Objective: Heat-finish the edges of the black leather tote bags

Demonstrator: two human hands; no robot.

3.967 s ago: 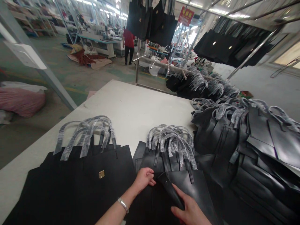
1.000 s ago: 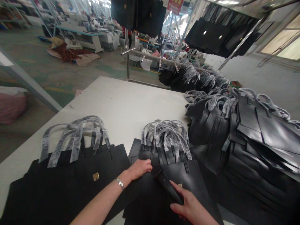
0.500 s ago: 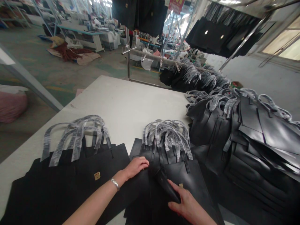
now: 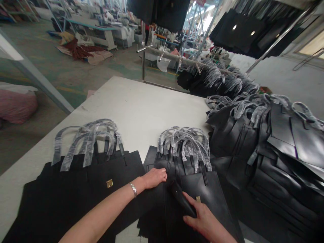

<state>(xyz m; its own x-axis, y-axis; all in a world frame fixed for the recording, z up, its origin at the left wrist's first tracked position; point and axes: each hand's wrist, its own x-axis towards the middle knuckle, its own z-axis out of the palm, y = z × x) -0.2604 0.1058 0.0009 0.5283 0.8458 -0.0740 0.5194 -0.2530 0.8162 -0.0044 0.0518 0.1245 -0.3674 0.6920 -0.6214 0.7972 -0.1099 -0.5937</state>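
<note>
My left hand (image 4: 155, 177), with a silver bracelet at the wrist, is closed at the upper edge of a black handbag panel (image 4: 154, 199) in the middle stack. Its fingertips are partly hidden. My right hand (image 4: 202, 216) grips a black, elongated hand tool (image 4: 183, 200), whose far end points toward the left hand. Under the tool lies a black bag panel (image 4: 215, 189) with a small gold clasp (image 4: 198, 199) and plastic-wrapped handles (image 4: 188, 145). To the left, another stack of black bag panels (image 4: 83, 192) has a gold clasp (image 4: 109, 183) and wrapped handles (image 4: 88, 141).
A large pile of black bag panels (image 4: 273, 162) fills the right side of the white table (image 4: 141, 104). Behind it stands a metal rack (image 4: 143, 60) hung with black panels (image 4: 248, 30). A slanted grey post (image 4: 43, 77) and a pink sack (image 4: 17, 104) are at the left.
The view has shifted slightly, so the table and stacks sit lower-right. My left hand has curled tighter at the panel's edge. The right hand still holds the tool close by.
</note>
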